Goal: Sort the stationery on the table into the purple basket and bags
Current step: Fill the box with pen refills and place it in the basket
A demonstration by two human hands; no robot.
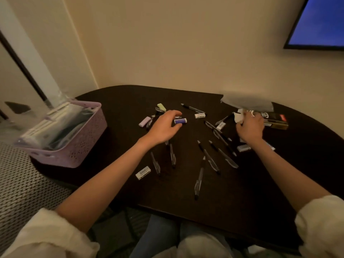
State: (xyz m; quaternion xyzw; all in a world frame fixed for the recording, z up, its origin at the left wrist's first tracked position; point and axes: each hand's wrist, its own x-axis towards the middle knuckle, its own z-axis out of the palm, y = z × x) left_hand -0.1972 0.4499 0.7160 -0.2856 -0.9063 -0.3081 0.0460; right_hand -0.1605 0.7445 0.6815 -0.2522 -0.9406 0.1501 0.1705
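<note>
Reaching over the dark table (242,192), the left hand (163,129) is curved above a blue eraser (180,121), fingers loosely spread, nothing yet gripped. White erasers (239,116) are clutched in the right hand (250,127), beside a blurred clear bag (247,103) and a dark box (275,120). Pens (209,159) and more erasers are scattered between. The purple basket (74,146) is set at the table's left edge, filled with packets.

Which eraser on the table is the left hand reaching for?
The blue eraser, the only dark blue one, lying right at the left hand's fingers. The white, lilac and green erasers lie apart from it.
</note>
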